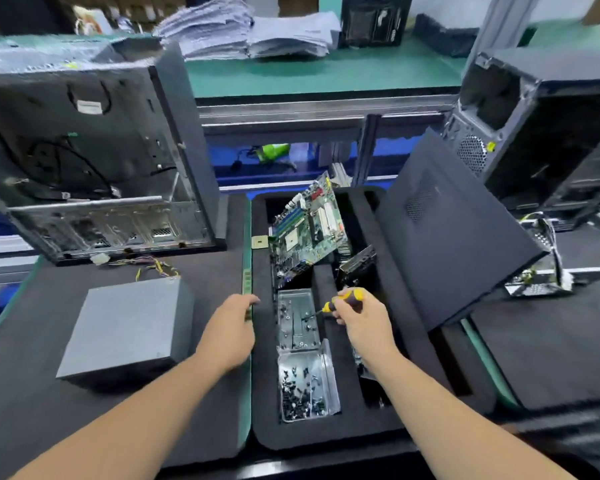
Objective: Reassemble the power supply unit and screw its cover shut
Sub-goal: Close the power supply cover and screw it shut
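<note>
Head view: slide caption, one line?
Right hand dips screwdriver into screw tray; left hand on foam edge; power supply waits.

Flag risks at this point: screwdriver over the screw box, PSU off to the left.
1. The screwdriver tip is poking into the open clear screw box; a screw lifted on the tip could drop into the black foam tray recesses.
2. The power supply unit sits apart from both hands, so screws must travel across the gap.
3. The motherboard leans tilted just behind the right hand; a bump may topple it.
</note>
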